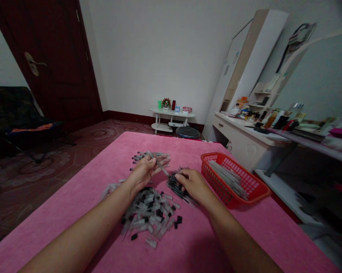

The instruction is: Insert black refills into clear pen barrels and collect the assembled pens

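Note:
My left hand [148, 167] grips a slim clear pen barrel [162, 167] between thumb and fingers, its lower end slanting toward my right hand. My right hand [192, 182] is closed at the fingertips, over a pile of thin pen refills [176, 187] with dark tips. What those fingertips hold, if anything, cannot be made out. Beyond my left hand several pens [137, 157] with dark ends lie side by side, partly hidden by it. Nearer me, between my forearms, a heap of clear pen caps [151, 217] is mixed with small black plugs [134, 236].
A red plastic basket [258, 187] on the right holds many clear barrels [228, 176]. Everything stands on a pink-covered table [60, 220]. Beyond are a low white stand [172, 112], a dressing table [245, 132] with bottles, a dark door, and a folding chair [20, 113] at left.

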### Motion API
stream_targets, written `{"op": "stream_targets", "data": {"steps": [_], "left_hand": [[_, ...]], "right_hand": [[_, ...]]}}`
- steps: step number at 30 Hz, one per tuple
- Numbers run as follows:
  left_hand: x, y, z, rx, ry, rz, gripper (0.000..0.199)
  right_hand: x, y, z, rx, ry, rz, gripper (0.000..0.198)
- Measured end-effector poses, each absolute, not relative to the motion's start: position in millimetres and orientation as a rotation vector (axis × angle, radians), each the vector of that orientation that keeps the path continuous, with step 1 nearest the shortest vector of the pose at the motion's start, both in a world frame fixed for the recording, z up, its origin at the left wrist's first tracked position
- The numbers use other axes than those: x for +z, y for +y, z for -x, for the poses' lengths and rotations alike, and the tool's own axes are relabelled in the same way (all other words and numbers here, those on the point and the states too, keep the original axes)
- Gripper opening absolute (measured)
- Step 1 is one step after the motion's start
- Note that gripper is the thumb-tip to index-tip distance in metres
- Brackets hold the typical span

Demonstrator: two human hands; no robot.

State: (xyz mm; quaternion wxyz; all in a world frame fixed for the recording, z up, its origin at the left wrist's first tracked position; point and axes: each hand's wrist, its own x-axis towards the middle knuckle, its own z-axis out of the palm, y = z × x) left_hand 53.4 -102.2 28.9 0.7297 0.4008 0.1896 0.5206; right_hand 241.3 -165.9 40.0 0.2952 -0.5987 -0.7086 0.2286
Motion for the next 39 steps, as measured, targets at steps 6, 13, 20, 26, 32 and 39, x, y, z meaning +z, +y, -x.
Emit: {"op": "stream_targets", "data": {"steps": [6,13,20,26,32,39], "left_hand": [[33,-110,-59,1.147,0.417,-0.849,0.016],[33,-112,-61,1.195,0.474,-0.827,0.017],[33,-112,-62,1.197,0.505,-0.816,0.021],[31,-112,-61,1.203,0.51,-0.837,0.02],[31,-112,-61,1.208,0.513,-0.844,0.021],[30,-110,-61,1.206,0.502,-0.841,0.025]], "right_hand": [[27,-168,-218,1.148,-1.482,1.29,0.044],[25,-165,-215,0.845,-1.429,1.306,0.017],[19,-165,-215,0.874,-1.483,1.342,0.033],[18,-164,-217,0.746,-1.517,1.344,0.024],[20,-164,-216,0.711,-1.481,1.329,0.016],[19,-165,-215,0.852,-1.479,1.359,0.033]]}}
